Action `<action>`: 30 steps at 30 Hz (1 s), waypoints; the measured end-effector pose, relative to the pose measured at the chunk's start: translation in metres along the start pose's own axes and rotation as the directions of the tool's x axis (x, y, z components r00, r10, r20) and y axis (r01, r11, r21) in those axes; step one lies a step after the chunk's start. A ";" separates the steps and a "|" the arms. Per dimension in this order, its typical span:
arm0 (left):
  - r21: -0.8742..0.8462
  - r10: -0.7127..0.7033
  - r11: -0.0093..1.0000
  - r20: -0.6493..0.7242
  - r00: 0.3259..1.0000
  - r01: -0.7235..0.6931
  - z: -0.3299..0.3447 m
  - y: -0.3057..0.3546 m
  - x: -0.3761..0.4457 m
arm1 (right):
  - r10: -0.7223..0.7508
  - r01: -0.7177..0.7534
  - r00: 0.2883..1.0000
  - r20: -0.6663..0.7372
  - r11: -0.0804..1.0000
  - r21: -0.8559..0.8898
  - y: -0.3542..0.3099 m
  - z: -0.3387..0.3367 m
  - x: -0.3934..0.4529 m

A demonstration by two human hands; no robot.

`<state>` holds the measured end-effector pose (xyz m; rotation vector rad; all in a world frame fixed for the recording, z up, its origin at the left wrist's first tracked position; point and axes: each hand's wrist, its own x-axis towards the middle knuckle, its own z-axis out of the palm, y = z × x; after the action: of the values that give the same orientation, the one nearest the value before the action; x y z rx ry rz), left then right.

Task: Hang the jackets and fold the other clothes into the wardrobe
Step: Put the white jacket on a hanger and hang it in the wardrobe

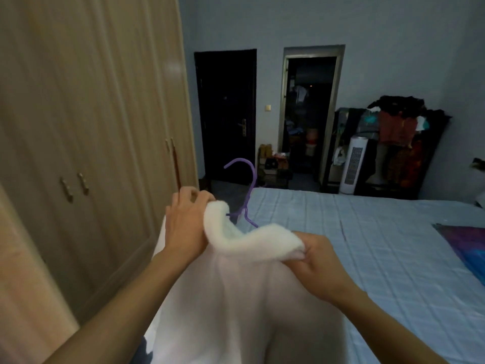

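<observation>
A white jacket (236, 298) with a fluffy collar hangs in front of me on a purple hanger (246, 190), whose hook sticks up out of the neck. My left hand (186, 222) grips the left end of the collar. The collar's right end is pinched by my right hand (317, 258). The beige wardrobe (86, 132) stands at the left with its doors closed. Most of the hanger is hidden inside the jacket.
A bed (380, 253) with a pale blue checked cover fills the right. A colourful cloth (469, 245) lies at its right edge. Across the room are a dark door (227, 116), an open doorway (309, 114), a white tower fan (353, 165) and a rack piled with clothes (399, 143).
</observation>
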<state>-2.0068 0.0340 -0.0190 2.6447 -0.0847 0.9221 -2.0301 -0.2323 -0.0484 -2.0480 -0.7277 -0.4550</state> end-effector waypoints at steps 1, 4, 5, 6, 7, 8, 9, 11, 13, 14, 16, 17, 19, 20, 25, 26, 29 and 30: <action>-0.045 -0.050 0.998 -0.028 0.998 0.049 0.000 0.000 -0.001 | 0.011 -0.011 0.999 -0.031 1.000 0.013 -0.002 0.003 0.000; -0.266 -0.168 0.954 -0.088 0.982 0.140 -0.001 0.000 -0.005 | 0.051 -0.045 0.994 -0.092 0.997 0.065 -0.008 0.010 0.002; -0.326 -0.199 0.933 -0.110 0.974 0.154 -0.002 -0.001 -0.006 | 0.065 -0.055 0.993 -0.102 0.994 0.092 -0.010 0.012 0.003; -0.385 -0.236 0.906 -0.119 0.964 0.174 -0.005 0.000 -0.009 | 0.082 -0.069 0.990 -0.111 0.991 0.117 -0.011 0.015 0.004; -0.451 -0.275 0.870 -0.104 0.956 0.201 -0.009 0.002 -0.013 | 0.106 -0.090 0.987 -0.118 0.986 0.137 -0.014 0.017 0.006; -0.507 -0.312 0.828 -0.059 0.948 0.240 -0.013 0.006 -0.018 | 0.137 -0.117 0.983 -0.124 0.980 0.159 -0.015 0.020 0.008; -0.548 -0.338 0.787 0.000 0.941 0.283 -0.018 0.011 -0.023 | 0.170 -0.144 0.977 -0.127 0.971 0.191 -0.017 0.023 0.010; -0.649 -0.367 0.661 0.158 0.917 0.377 -0.024 0.023 -0.035 | 0.228 -0.190 0.964 -0.134 0.950 0.249 -0.022 0.031 0.015; -0.727 -0.315 0.528 0.313 0.896 0.440 -0.033 0.041 -0.044 | 0.251 -0.213 0.956 -0.151 0.949 0.232 -0.028 0.039 0.021; -0.737 -0.267 0.501 0.366 0.892 0.453 -0.037 0.051 -0.048 | 0.235 -0.200 0.959 -0.159 0.957 0.211 -0.033 0.044 0.024; -0.706 -0.212 0.544 0.408 0.888 0.454 -0.043 0.067 -0.050 | 0.167 -0.138 0.973 -0.161 0.974 0.177 -0.045 0.055 0.028; -0.670 -0.228 0.590 0.396 0.889 0.450 -0.044 0.073 -0.048 | 0.140 -0.116 0.978 -0.158 0.982 0.150 -0.052 0.060 0.030; -0.618 -0.313 0.636 0.343 0.886 0.463 -0.043 0.078 -0.042 | 0.137 -0.132 0.980 -0.141 0.990 0.043 -0.065 0.068 0.032; -0.613 -0.358 0.627 0.320 0.877 0.480 -0.043 0.077 -0.038 | 0.144 -0.150 0.980 -0.139 0.988 -0.032 -0.070 0.071 0.032; -0.756 -0.459 0.394 0.331 0.824 0.523 -0.039 0.058 -0.035 | 0.111 -0.115 0.987 -0.118 0.993 -0.024 -0.078 0.086 0.029; -0.778 -0.478 0.331 0.350 0.806 0.534 -0.039 0.054 -0.035 | 0.097 -0.099 0.989 -0.110 0.995 -0.013 -0.080 0.087 0.027; -0.817 -0.541 0.194 0.373 0.754 0.543 -0.044 0.049 -0.036 | 0.063 -0.061 0.998 -0.020 0.995 0.083 -0.089 0.089 0.018; -0.818 -0.555 0.171 0.380 0.740 0.549 -0.048 0.048 -0.036 | 0.058 -0.063 0.997 0.045 0.988 0.142 -0.092 0.089 0.015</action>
<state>-2.0717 0.0028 0.0079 1.3843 0.3075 0.3815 -2.0745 -0.1122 -0.0298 -1.9436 -0.7000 -0.3184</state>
